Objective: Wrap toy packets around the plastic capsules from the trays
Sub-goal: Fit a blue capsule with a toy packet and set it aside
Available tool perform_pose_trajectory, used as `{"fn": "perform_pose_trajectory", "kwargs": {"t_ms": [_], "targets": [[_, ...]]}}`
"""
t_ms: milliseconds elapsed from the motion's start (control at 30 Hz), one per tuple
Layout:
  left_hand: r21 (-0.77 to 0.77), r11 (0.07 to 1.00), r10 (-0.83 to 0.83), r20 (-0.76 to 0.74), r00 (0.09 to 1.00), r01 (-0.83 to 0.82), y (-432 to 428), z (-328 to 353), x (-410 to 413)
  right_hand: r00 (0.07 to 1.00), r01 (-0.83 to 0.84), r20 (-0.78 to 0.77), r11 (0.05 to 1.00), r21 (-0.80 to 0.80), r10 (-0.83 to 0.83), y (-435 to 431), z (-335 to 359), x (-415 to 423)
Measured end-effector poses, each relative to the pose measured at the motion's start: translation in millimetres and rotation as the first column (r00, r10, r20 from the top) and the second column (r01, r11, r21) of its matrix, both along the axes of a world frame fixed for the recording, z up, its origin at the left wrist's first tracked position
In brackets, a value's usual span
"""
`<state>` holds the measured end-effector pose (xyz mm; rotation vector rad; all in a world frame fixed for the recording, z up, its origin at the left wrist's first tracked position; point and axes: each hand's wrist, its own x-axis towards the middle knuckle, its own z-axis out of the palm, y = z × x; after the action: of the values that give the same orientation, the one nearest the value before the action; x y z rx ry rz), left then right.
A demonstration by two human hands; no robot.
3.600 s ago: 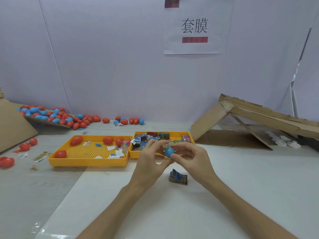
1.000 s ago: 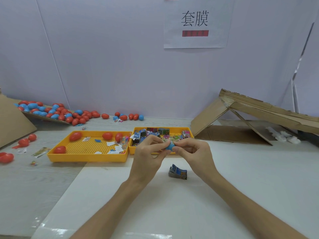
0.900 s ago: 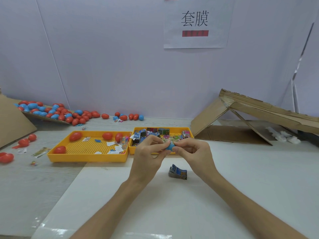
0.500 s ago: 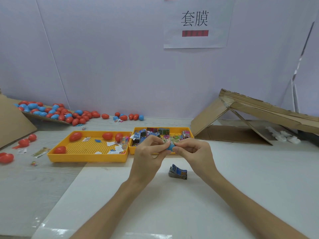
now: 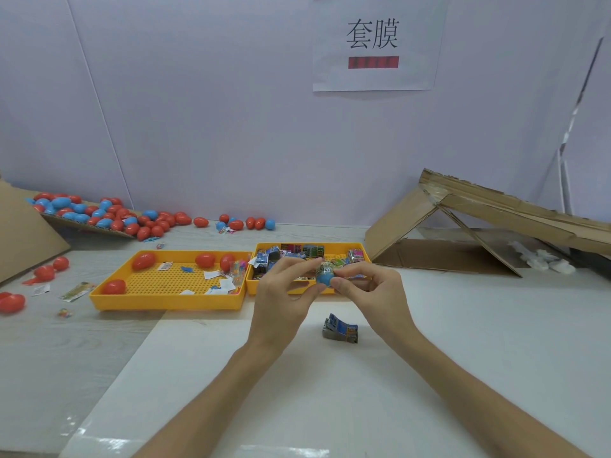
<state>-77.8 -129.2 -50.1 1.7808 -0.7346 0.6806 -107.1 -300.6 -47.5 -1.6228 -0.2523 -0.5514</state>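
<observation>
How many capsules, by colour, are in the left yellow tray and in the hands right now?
Red capsules, lying in the left tray: 4
Blue capsule, pinched between the left hand and the right hand: 1
Total: 5

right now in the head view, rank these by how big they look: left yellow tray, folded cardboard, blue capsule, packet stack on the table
1. folded cardboard
2. left yellow tray
3. packet stack
4. blue capsule, partly hidden, so its place below the stack is unsure
</observation>
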Motion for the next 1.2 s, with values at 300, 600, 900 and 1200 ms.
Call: {"fn": "perform_pose_trajectory", "kwargs": {"t_ms": [300, 600, 900, 1200], "targets": [[-0.009, 1.0, 0.016, 0.04, 0.999, -0.016, -0.1, -1.7, 0.3, 1.0, -0.007, -0.018, 1.0, -0.004, 0.007, 0.8, 2.3, -0.9], [0.006, 0.999, 0.031, 0.083, 0.996, -0.032, -0.8, -2.9, -0.1, 0.999, -0.004, 0.037, 1.0, 0.01, 0.004, 0.0, 0.4, 0.0], [-0.002, 1.0, 0.006, 0.098, 0.995, -0.005, -1.2, -4.5, -1.1, 0.998, 0.011, 0.063, 1.0, -0.009, -0.01, -0.7, -0.9, 1.7], [-0.005, 1.0, -0.001, 0.087, 0.996, 0.001, -1.6, -4.5, -1.4, 0.999, 0.03, 0.037, 1.0, -0.007, -0.03, 0.4, -1.5, 1.4]]}}
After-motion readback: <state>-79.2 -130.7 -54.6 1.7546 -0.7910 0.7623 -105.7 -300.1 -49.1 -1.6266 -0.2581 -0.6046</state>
